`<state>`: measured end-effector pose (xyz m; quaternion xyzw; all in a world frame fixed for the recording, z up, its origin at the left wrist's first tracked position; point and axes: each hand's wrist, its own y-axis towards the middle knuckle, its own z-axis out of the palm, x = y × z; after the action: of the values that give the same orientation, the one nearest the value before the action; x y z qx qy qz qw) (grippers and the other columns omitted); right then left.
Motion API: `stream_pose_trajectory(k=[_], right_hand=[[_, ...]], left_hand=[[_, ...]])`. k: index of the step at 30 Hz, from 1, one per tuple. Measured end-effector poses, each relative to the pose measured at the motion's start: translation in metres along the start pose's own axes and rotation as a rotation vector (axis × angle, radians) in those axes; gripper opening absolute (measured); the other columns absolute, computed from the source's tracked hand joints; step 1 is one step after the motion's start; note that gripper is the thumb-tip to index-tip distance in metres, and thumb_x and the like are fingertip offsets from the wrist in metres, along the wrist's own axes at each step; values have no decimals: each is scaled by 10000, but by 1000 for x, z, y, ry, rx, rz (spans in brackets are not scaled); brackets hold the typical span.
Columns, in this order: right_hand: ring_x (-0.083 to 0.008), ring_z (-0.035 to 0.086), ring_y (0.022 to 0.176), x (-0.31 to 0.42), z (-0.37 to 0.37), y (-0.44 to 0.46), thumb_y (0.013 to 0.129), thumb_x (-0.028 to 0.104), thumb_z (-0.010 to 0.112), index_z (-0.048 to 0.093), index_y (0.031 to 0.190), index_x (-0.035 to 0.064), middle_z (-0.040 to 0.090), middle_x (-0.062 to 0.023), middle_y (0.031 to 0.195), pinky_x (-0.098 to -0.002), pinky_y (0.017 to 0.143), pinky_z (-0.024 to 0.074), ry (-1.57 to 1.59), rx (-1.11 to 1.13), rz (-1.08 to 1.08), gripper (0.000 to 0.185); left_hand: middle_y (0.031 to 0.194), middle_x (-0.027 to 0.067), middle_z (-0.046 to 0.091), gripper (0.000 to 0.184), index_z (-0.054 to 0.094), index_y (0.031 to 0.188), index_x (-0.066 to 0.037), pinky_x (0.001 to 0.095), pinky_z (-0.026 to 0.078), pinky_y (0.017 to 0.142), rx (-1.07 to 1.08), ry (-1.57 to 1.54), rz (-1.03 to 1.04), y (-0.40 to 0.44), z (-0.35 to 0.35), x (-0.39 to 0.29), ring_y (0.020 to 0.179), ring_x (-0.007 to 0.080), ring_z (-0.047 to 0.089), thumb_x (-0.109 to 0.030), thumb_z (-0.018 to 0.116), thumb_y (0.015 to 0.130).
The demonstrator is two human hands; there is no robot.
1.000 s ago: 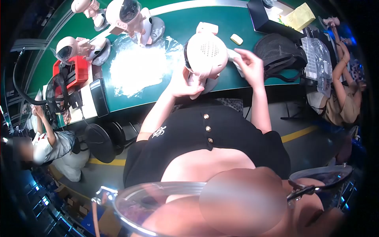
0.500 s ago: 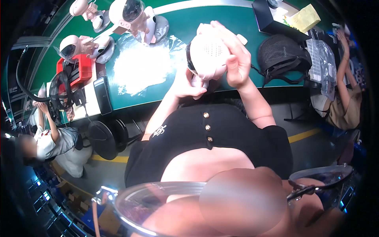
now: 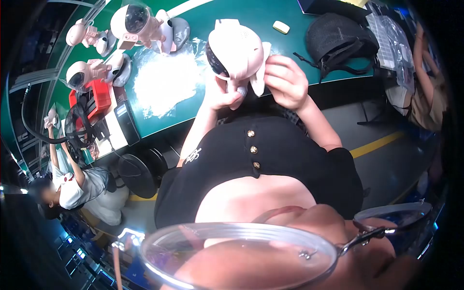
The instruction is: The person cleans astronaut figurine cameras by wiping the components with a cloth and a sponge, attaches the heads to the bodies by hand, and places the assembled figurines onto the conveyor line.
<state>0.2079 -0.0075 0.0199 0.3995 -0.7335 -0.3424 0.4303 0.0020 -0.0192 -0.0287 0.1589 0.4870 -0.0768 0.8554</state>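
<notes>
A pale pink-white astronaut figurine [image 3: 237, 53] with a dark visor is held above the near edge of the green table. My left hand [image 3: 217, 94] grips it from below, the thumb across its lower part; the other fingers are mostly hidden behind it. At the figurine's right side, my right hand [image 3: 289, 82] has its fingers bent and closed at a narrow white flap-like part [image 3: 260, 77]. Whether that part is fixed to the figurine, I cannot tell. Beyond my right hand, a small cream-coloured block [image 3: 281, 27] lies on the table.
Several similar astronaut figurines [image 3: 140, 26] stand at the far left. Clear plastic wrap [image 3: 166, 82] lies on the table [image 3: 159, 124]. A red bin [image 3: 99, 96] and a dark phone-like slab [image 3: 127, 121] are left; a black mesh bag [image 3: 338, 41] is right. People work on both sides.
My right hand has slid from the figurine's back down to its right side. The figurine has turned and moved slightly left. The cream block now shows fully on the table.
</notes>
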Motion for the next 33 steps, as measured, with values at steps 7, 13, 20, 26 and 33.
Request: stream_pose_trajectory(k=[7, 13, 20, 26, 33], right_hand=[[-226, 604, 833, -13, 6, -55, 761, -11, 623, 640, 849, 14, 632, -101, 866, -325, 744, 498, 148, -15, 590, 92], [-82, 577, 905, 22, 38, -34, 938, 89, 536, 583, 1088, -17, 646, -41, 963, -233, 819, 445, 1059, -199, 1107, 190], [-173, 629, 858, -2, 12, -60, 815, 49, 650, 673, 847, -14, 664, -112, 965, -268, 773, 488, 171, 40, 871, 75], [-398, 465, 1187, 14, 37, -55, 763, 19, 476, 528, 1210, 32, 523, -224, 1240, -489, 998, 356, -165, 479, 519, 450], [-351, 586, 1050, -15, 37, -24, 802, -9, 513, 583, 1139, 19, 601, -169, 1180, -375, 918, 462, 8, 452, 737, 346]], left_hand=[[1314, 164, 451, 960, 298, 1400, -6, 425, 374, 996, -16, 44, -36, -5, -5, 3, 1202, 282, 458, -234, 819, 627], [1256, 167, 503, 836, 368, 1334, 6, 403, 454, 923, -20, -47, -7, -5, 3, 0, 1131, 267, 520, -160, 807, 643], [1218, 133, 536, 816, 438, 1276, 25, 379, 392, 993, -181, 89, 193, 3, 5, 19, 1156, 238, 504, -189, 840, 598], [1236, 120, 515, 851, 412, 1306, 8, 370, 386, 998, -230, 143, 278, 14, 12, 23, 1150, 226, 497, -191, 850, 604], [1314, 136, 458, 908, 332, 1376, 10, 373, 340, 1040, -106, 171, 199, 12, 7, 10, 1236, 252, 432, -187, 829, 642]])
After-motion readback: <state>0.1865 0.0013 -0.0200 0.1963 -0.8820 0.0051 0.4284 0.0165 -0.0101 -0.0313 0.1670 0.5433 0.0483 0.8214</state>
